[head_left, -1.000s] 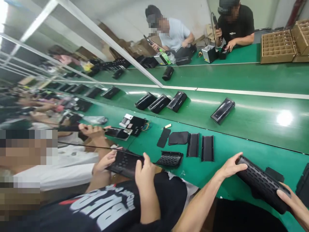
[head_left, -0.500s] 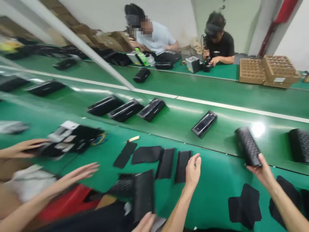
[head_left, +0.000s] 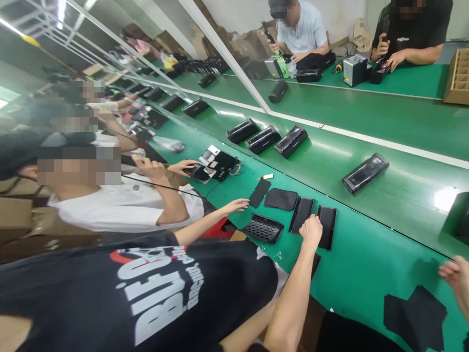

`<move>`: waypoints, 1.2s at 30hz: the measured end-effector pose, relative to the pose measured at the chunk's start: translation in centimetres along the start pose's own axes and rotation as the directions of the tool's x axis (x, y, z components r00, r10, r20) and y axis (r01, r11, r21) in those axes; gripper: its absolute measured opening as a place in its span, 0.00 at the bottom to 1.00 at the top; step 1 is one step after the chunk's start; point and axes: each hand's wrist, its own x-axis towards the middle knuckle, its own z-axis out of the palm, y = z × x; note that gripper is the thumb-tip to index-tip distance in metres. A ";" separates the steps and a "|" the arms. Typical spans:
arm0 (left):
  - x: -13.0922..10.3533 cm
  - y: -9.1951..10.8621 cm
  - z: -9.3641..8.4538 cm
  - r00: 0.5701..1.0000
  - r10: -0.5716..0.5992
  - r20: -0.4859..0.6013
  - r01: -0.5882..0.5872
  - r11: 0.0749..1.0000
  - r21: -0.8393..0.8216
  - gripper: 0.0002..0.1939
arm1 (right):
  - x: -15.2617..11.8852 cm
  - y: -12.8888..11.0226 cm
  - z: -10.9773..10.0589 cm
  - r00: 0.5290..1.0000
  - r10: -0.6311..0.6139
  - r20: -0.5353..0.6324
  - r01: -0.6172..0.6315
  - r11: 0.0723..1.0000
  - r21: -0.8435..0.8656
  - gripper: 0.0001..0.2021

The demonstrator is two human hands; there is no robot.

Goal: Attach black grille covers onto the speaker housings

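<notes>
There was your left hand (head_left: 311, 230), stretched out over the bench (head_left: 361, 283), right by a shell (head_left: 301, 215) and a second shell (head_left: 329, 235)! Your fingers were curled in together, but whether they were clamped on an edge or merely above it, you couldn't tell from here, since the hand itself covered the spot. Your knuckles hid part of both shells, and behind your forearm a black piece (head_left: 315, 266) showed only a sliver, its shape unreadable. Over on the far side, your right hand (head_left: 454, 276) was sliced off by the picture's edge and blurred; its fingers looked bent, with nothing visible in them, yet you couldn't tell whether they were apart or together. Near it lay the sheets (head_left: 415, 313), dark and overlapping, so their count stayed unclear. Above, on the belt (head_left: 414, 195), a unit (head_left: 462, 215) was cut by the same edge, while a whole unit lay tilted across the green further left. Left of you, a co-worker's hand (head_left: 237, 206) hovered just beside a pad (head_left: 260, 193), near a grille (head_left: 263, 228); that person's other hand was hidden behind your arm.
</notes>
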 end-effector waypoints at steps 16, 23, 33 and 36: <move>-6.9 6.5 2.8 0.813 0.529 0.242 -0.334 0.765 -0.550 0.26 | -9.4 -2.4 10.9 0.740 0.017 0.672 0.118 0.981 -0.155 0.36; -8.9 7.4 3.2 0.789 0.504 0.351 -0.061 0.632 -0.772 0.40 | -12.1 -4.3 8.0 0.731 -0.033 0.681 0.154 0.981 -0.117 0.33; -11.8 5.5 2.7 0.387 0.712 0.586 0.748 0.129 -0.651 0.43 | -8.4 -5.7 11.1 0.753 -0.100 0.651 0.298 0.933 -0.201 0.27; -11.1 4.5 2.0 0.438 0.730 0.525 0.764 0.005 -0.645 0.44 | -4.2 -7.7 15.8 0.885 -0.059 0.461 0.155 0.973 -0.173 0.30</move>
